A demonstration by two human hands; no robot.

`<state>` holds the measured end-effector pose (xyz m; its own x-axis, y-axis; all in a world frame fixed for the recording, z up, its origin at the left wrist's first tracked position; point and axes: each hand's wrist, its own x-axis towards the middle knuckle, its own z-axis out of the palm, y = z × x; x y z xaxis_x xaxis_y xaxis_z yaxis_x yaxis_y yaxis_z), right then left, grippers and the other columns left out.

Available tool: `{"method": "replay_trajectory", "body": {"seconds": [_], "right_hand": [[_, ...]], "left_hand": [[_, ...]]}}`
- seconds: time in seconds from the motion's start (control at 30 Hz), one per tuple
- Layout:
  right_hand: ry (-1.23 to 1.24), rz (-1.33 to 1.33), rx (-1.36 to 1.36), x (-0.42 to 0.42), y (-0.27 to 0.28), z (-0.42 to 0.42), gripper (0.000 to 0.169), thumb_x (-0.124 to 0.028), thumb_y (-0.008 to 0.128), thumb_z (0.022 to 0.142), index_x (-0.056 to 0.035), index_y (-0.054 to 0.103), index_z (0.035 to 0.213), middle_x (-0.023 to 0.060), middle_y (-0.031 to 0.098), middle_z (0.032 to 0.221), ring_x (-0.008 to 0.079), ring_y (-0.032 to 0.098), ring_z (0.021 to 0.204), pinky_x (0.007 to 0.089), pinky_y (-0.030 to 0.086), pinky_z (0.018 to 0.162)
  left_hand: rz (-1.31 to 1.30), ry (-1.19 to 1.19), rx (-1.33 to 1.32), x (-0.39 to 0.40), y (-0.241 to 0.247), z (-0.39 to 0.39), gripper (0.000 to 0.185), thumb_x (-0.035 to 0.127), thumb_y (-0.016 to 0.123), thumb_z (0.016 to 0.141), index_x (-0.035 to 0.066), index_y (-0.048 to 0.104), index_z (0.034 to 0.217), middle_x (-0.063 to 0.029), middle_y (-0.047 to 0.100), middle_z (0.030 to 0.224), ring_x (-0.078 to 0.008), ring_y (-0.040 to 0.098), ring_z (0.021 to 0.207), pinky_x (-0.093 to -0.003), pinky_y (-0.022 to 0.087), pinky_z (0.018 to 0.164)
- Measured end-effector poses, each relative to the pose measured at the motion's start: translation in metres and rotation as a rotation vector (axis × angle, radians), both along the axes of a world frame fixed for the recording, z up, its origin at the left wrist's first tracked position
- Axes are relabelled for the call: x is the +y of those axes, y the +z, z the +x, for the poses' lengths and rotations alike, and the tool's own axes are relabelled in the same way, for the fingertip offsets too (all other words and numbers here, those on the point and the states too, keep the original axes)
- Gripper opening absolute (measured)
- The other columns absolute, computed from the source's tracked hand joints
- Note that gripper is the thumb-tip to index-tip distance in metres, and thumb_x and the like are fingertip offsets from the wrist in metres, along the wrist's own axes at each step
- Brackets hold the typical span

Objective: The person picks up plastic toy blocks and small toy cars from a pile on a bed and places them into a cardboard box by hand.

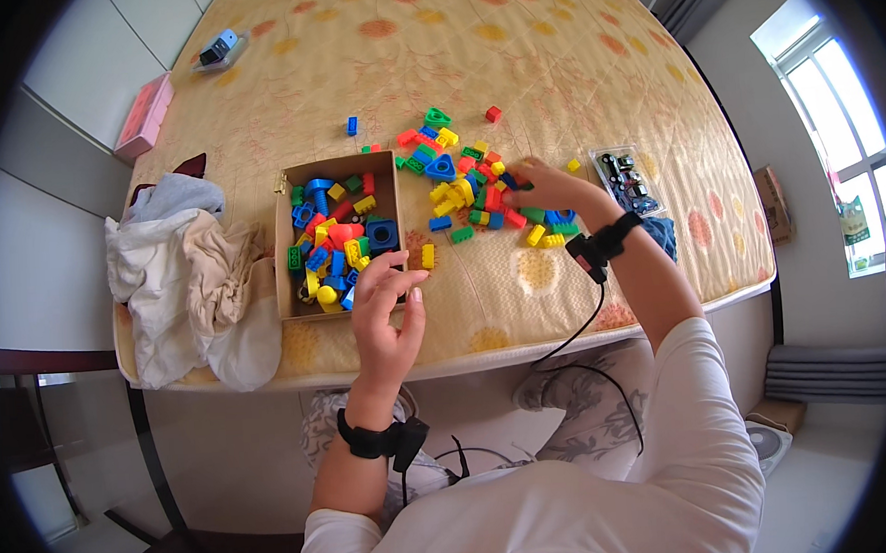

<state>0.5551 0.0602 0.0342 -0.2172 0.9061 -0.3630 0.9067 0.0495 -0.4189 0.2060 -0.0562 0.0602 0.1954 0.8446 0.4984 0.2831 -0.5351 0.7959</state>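
My right hand (549,188) reaches into the right side of a loose heap of plastic building bricks (450,195). Its fingertips are among red, dark blue and green bricks; whether they grip one I cannot tell. With its fingers apart and nothing between them, my left hand (391,317) hovers by the right front corner of a cardboard box (282,240). Inside the box lie many mixed bricks, a blue toy bolt (320,194) and a blue square toy nut (381,235). One yellow brick (428,256) lies just outside the box, close to my left fingertips.
Crumpled cloths (188,290) lie left of the box on the patterned mattress (417,67). Toy cars fill a clear plastic tray (628,180) at right. A pink container (144,115) stands far left. A black cable (595,310) hangs from my right wrist device.
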Motion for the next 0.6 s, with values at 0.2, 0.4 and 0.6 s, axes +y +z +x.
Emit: {"method": "replay_trajectory", "body": {"seconds": [0.2, 0.4, 0.6], "right_hand": [[-0.107, 0.182, 0.118, 0.028, 0.033, 0.0, 0.066, -0.052, 0.07, 0.085, -0.0071, 0.06, 0.133, 0.0194, 0.064, 0.13, 0.0354, 0.059, 0.122, 0.0434, 0.045, 0.103], [-0.241, 0.34, 0.238, 0.094, -0.002, -0.024, 0.069, -0.049, 0.073, 0.083, -0.0104, 0.057, 0.138, 0.0207, 0.058, 0.136, 0.0366, 0.056, 0.123, 0.0433, 0.046, 0.104], [-0.308, 0.396, 0.095, 0.148, -0.044, -0.043, 0.075, -0.057, 0.071, 0.079, -0.0161, 0.057, 0.14, 0.0163, 0.056, 0.141, 0.0329, 0.052, 0.13, 0.0432, 0.044, 0.106]], "left_hand": [[-0.099, -0.017, -0.074, -0.005, 0.003, 0.002, 0.017, -0.003, 0.062, 0.088, 0.002, 0.07, 0.102, -0.013, 0.064, 0.118, -0.0198, 0.064, 0.094, -0.0318, 0.053, 0.081], [0.002, -0.022, -0.05, -0.001, 0.01, 0.001, 0.017, -0.006, 0.062, 0.086, 0.002, 0.069, 0.1, -0.0131, 0.067, 0.11, -0.0257, 0.066, 0.098, -0.0322, 0.054, 0.081], [-0.049, -0.091, -0.047, 0.005, 0.014, 0.001, 0.015, -0.007, 0.062, 0.085, 0.001, 0.067, 0.097, -0.013, 0.07, 0.102, -0.026, 0.067, 0.094, -0.0331, 0.053, 0.082]]}}
